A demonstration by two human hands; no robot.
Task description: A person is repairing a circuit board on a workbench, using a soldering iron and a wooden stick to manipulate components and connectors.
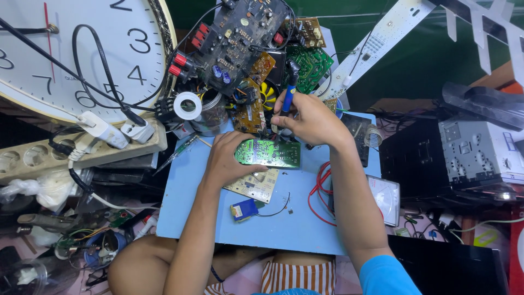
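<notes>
Green circuit board between both hands

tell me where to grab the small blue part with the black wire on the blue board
Take the small blue part by its two long sides, coming straight down from above. It lies flat on the blue board with bare board around it, and both hands are further up, at the green circuit board. Its black wire trails off to the right, so pinch across the body, not that end.
</notes>
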